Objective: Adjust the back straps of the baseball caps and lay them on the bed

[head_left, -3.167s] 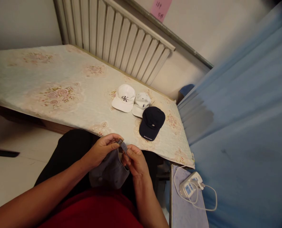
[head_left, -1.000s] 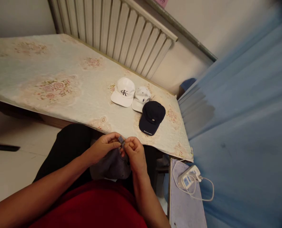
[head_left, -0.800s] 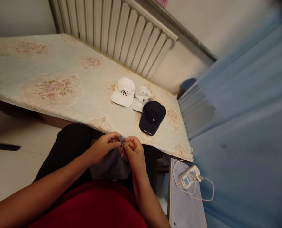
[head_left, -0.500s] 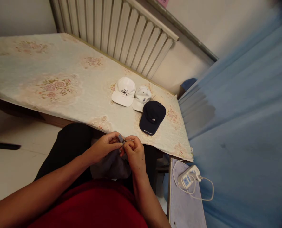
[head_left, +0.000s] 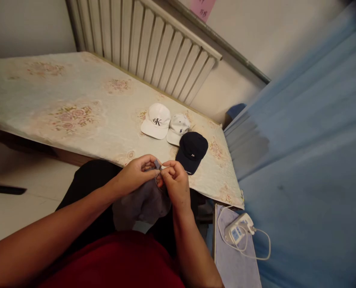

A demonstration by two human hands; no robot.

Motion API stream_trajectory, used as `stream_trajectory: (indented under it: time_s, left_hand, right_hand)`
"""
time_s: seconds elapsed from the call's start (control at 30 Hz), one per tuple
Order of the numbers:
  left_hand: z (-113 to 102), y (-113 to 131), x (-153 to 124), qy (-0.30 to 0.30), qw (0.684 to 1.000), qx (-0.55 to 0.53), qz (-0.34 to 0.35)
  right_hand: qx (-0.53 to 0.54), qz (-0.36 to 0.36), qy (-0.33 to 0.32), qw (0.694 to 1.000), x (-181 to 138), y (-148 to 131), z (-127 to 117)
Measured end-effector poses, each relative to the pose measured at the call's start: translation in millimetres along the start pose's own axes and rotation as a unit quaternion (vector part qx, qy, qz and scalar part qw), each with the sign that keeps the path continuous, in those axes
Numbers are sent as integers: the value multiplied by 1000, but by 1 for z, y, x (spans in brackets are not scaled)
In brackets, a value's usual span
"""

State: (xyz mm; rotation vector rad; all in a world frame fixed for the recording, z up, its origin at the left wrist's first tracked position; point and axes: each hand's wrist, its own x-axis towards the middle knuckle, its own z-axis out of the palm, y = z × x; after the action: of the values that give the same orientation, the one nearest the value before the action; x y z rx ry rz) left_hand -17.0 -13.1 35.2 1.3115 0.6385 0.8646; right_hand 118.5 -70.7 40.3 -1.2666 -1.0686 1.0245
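Over my lap hangs a dark grey cap (head_left: 146, 204), its crown partly in shadow. My left hand (head_left: 135, 174) pinches the cap's narrow grey strap between thumb and fingers. Close beside it, my right hand (head_left: 177, 184) has its fingertips closed on the other side of the strap. Exactly how the strap ends sit between the fingers is hidden. Beyond my hands, on the floral-covered surface, lie a white cap with black letters (head_left: 157, 121), a smaller white cap with a little dark logo (head_left: 178, 127) and a navy cap (head_left: 192, 150).
A floral cover (head_left: 102, 124) spreads over the bed-like surface before me. Behind it stands a radiator (head_left: 153, 44). At right hangs a blue curtain (head_left: 300, 160). A white power strip (head_left: 239, 229) with a looped cable rests on a small side table (head_left: 236, 266).
Both hands have risen a little toward the caps, lifting the grey cap, so more of its crown shows. The fingers stay closed on the strap. The view has tilted slightly upward.
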Motion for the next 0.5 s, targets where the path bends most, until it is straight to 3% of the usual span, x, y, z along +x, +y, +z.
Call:
stream_trajectory:
  time_s: [0.27, 0.4, 0.5]
  left_hand:
    - [0, 34, 47, 51, 995, 49, 73]
    - [-3, 29, 70, 74, 988, 71, 115]
    - [-6, 15, 78, 89, 984, 100, 121]
  right_hand:
    - [-25, -95, 5, 995, 56, -25, -7]
    - [-65, -134, 29, 988, 80, -27, -11]
    - [-87, -143, 75, 983, 76, -38, -18]
